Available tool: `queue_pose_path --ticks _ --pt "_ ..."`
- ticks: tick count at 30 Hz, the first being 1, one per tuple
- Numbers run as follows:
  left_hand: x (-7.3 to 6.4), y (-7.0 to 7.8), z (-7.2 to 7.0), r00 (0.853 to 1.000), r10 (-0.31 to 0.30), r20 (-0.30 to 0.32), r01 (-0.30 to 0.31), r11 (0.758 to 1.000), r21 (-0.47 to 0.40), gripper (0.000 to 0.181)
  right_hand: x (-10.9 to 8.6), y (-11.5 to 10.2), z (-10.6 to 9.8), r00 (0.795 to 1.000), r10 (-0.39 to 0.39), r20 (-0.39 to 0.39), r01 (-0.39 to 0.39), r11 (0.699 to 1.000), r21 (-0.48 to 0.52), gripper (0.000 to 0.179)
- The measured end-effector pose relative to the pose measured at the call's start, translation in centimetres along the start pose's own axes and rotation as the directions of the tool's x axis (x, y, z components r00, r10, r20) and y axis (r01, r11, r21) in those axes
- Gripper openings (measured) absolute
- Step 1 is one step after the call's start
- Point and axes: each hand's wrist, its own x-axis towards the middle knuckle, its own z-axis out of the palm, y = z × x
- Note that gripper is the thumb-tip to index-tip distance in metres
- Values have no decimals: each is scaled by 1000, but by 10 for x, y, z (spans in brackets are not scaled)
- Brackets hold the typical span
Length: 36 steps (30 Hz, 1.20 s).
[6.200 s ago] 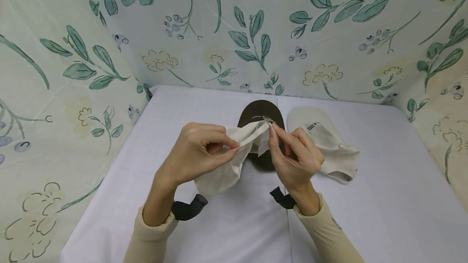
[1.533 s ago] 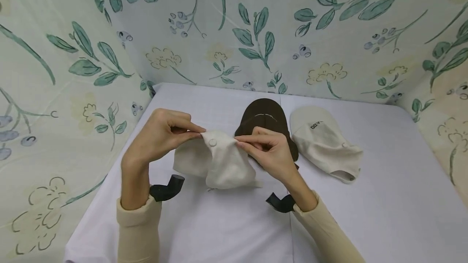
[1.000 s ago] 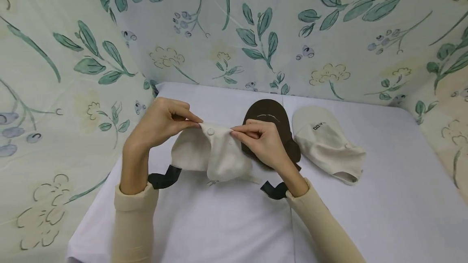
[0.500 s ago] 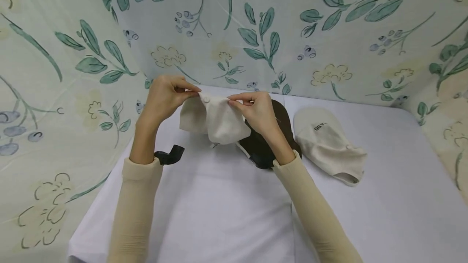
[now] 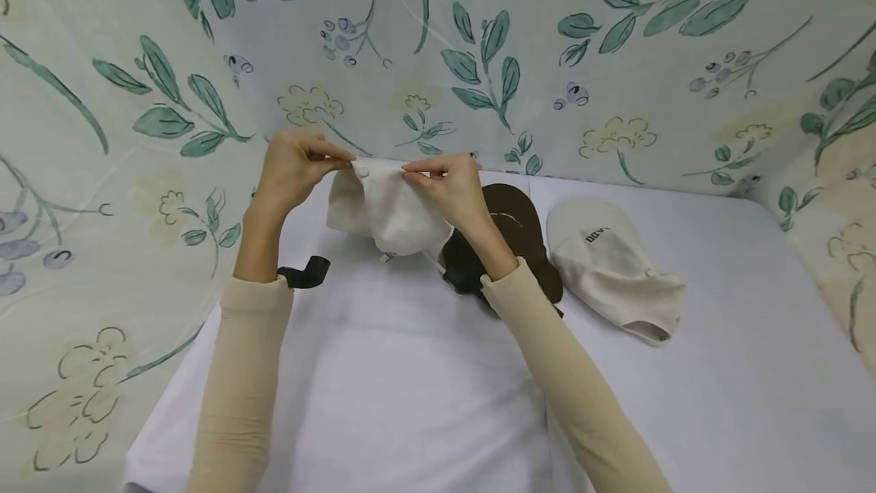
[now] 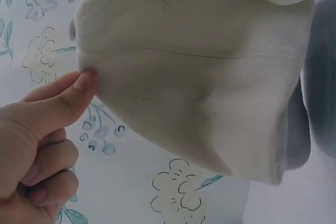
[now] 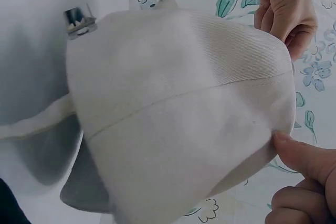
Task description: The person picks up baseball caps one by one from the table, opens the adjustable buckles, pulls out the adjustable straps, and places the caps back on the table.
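Observation:
A cream baseball cap (image 5: 407, 211) hangs between my hands near the table's back edge. My left hand (image 5: 290, 170) pinches the crown just left of its top button (image 5: 364, 171). On the button's other side, my right hand (image 5: 452, 185) pinches the crown between thumb and fingers. In the left wrist view the cap's fabric (image 6: 184, 77) drapes down from the left thumb (image 6: 86, 80). The right wrist view shows a metal buckle (image 7: 80, 23) at the cap's lower edge and a loose strap (image 7: 39, 119) trailing from it.
A dark brown cap (image 5: 509, 208) lies on the white-covered table (image 5: 411, 386), partly behind the right forearm. To its right lies another cream cap (image 5: 609, 265) with dark lettering. Floral cloth (image 5: 383, 36) hangs behind and at both sides.
Earlier the hands held the cap's edge over the brown cap. They now pinch it beside the button, and over the last second they have raised it toward the table's back.

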Motion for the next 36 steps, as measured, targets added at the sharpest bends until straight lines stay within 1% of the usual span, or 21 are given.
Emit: queue_pose_path --ticks 3,7,8,11,16,18,20,25,28,30,33,36 --pt "-5 -11 -1 996 -26 85 29 999 -37 6 -2 3 3 998 48 42 -48 999 -13 10" --pt "-13 -20 0 977 -62 203 82 992 -93 7 -6 9 4 984 144 106 -140 989 -51 12" --pt "-16 -22 0 972 -72 223 97 990 -102 7 -7 11 5 978 167 122 -161 985 -61 13" --pt "-21 -28 4 961 -79 265 114 987 -118 7 -11 17 7 963 212 166 -200 976 -86 14" --pt "-28 -38 9 942 -99 320 138 985 -101 7 -18 25 11 946 234 224 -211 970 -123 13" --pt "-31 -42 10 938 -98 331 136 986 -94 7 -19 26 12 944 233 234 -207 969 -133 12" --pt "-34 -46 11 939 -98 330 140 984 -106 8 -20 27 14 945 228 234 -202 971 -131 12" --pt "-39 -52 14 951 -85 297 152 966 -210 10 -22 26 17 959 174 225 -154 983 -102 17" --pt "-40 -52 16 957 -55 284 132 957 -257 12 -23 25 18 963 144 230 -127 988 -87 20" --pt "-40 -51 17 959 -46 281 127 952 -277 13 -23 25 18 963 138 231 -123 989 -78 20" --pt "-39 -52 20 957 -48 285 133 948 -288 12 -23 26 19 961 149 234 -136 988 -68 18" --pt "-39 -53 21 954 -59 295 142 953 -268 11 -22 28 21 960 159 232 -148 987 -65 15"
